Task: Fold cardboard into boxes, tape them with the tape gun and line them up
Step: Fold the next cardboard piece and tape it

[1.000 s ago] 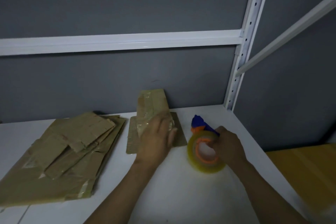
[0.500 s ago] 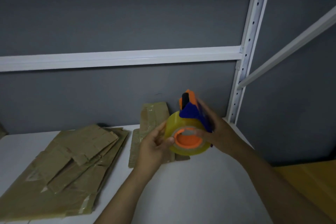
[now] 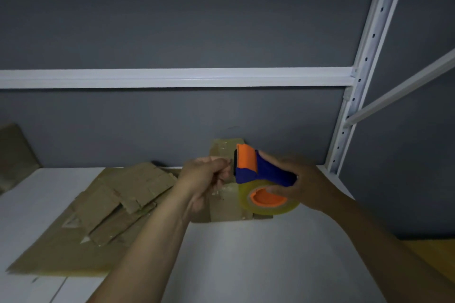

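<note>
Cardboard stack, flat at the tape gun's 9 o'clock; left hand, moved off the box, pinched the gun's mouth; gun, lifted from table, gripped at its 3 o'clock by right hand; taping likely next.

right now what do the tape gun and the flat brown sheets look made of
Tape gun: likely moulded plastic, matte blue and orange, carrying a glossy, clear yellowish tape roll. Flat brown sheets: apparently cardboard, dull, with ragged edges and shiny tape remnants.
</note>
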The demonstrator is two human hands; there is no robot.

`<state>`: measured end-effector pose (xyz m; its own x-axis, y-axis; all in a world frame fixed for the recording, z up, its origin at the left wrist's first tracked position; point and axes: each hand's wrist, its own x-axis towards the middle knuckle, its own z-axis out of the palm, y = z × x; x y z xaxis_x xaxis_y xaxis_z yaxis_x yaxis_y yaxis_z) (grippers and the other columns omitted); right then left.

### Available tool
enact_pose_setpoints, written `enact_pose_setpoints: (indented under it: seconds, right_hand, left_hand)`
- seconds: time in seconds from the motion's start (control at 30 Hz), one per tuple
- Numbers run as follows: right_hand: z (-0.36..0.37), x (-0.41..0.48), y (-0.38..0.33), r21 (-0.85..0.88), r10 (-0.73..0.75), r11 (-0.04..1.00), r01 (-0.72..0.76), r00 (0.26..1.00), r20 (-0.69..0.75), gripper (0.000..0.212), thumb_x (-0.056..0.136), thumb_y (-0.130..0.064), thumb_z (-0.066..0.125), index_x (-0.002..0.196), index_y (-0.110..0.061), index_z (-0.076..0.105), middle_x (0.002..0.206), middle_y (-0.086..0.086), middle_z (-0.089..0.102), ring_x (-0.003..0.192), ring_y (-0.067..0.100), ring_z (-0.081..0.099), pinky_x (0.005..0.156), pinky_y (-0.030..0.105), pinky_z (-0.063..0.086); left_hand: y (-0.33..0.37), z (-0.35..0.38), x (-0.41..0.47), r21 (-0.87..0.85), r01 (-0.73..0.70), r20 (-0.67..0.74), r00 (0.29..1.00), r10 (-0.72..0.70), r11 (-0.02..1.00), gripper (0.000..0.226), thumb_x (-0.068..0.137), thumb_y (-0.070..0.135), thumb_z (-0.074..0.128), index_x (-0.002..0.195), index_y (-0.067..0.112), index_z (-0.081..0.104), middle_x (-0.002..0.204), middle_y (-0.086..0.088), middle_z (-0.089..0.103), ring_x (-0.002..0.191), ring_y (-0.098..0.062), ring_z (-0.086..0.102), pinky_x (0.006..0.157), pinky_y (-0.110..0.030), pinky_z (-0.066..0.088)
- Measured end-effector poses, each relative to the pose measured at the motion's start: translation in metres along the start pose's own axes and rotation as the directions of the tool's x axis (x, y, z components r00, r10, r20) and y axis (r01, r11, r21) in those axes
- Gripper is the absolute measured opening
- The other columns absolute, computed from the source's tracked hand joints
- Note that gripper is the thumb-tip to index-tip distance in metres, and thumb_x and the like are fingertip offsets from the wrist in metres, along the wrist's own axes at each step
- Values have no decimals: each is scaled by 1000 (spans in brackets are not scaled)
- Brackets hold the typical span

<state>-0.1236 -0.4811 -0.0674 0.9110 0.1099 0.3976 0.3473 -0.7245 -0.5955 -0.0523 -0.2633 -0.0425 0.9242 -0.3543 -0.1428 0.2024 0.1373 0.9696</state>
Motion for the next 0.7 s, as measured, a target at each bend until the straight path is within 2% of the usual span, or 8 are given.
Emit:
enact_pose_setpoints:
  seconds: [0.07,0.17,0.27,0.33,0.37,0.47,0.53,0.7]
  right_hand:
    - [2,2,1,-56,-21,998,21,1000,4,77,73,-47,72,130,-72,26,123,4,58,109,19,56,91,41,49]
    - [6,5,5,-78,-63,995,61,998,-13,80,73,-44,72,129,-74,22,114,6,60,100,19,56,83,37,51]
    - [10,4,11,-121,-98,988,96,995,-17,79,73,-45,72,129,-73,24,103,-1,60,90,8,53,76,24,47]
    - [9,4,14,-145,-82,986,83,997,17,80,75,-42,75,132,-65,24,97,-10,55,89,1,50,70,12,40]
    - [7,5,15,-169,-59,983,66,997,48,79,76,-40,77,132,-61,24,96,-13,52,89,-1,49,69,10,38]
    - [0,4,13,-273,4,962,22,996,94,77,77,-42,76,130,-58,23,105,-10,52,93,3,49,72,9,37]
    - [-7,4,12,-331,45,943,-9,994,103,76,77,-45,75,133,-54,25,111,-10,51,97,5,49,71,4,37]
    - [-16,10,7,-351,126,934,-59,977,170,74,80,-47,71,136,-52,24,97,-18,46,84,-2,49,73,2,38]
  left_hand:
    - [-4,-1,-2,12,25,-33,999,-25,1000,22,94,7,56,73,7,61,59,-7,56,50,-11,50,49,-20,39]
    - [-4,-3,-4,-7,89,-10,996,-89,996,21,95,14,59,74,10,61,61,-5,62,51,-11,58,56,-24,40]
    - [-3,-5,-3,-15,73,0,997,-73,997,16,94,5,57,79,4,62,55,-5,63,46,-8,58,50,-19,44]
    - [-4,-6,-1,66,52,-40,998,-49,997,17,94,-1,55,79,3,63,53,-5,62,45,-10,54,48,-20,44]
    - [-6,-7,2,133,30,-71,997,-20,991,20,94,-2,54,77,3,63,52,-5,62,44,-10,52,49,-22,43]
    - [-7,-15,12,305,-64,-214,968,134,950,27,89,-8,51,71,8,63,50,-3,59,44,-10,52,49,-21,42]
    - [-8,-20,18,373,-102,-240,949,202,922,29,86,-9,51,67,9,62,49,0,58,43,-6,52,48,-19,40]
    - [-16,-33,32,316,-72,-293,941,170,946,30,86,-9,53,63,8,61,58,-10,56,56,-19,49,54,-25,37]
